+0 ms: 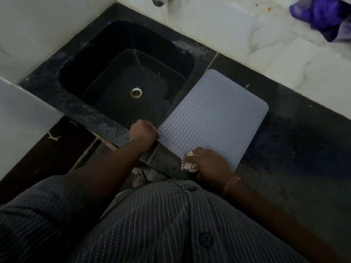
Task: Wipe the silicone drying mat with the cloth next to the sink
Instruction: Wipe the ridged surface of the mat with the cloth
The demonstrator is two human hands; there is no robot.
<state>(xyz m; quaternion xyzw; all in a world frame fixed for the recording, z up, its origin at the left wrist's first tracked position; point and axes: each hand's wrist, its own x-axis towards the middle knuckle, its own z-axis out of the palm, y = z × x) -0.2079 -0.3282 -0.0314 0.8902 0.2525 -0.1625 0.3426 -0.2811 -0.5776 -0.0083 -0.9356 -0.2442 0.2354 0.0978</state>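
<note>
Pink cloth (187,163) under right hand (210,165)

Your left hand (143,130) is curled into a fist, knuckles up, pinching the near left corner of the mat (212,114), with your forearm reaching forward and bare. Your right hand (210,164) lies palm down with fingers bent over the cloth (187,162), a thread band at the wrist.
</note>
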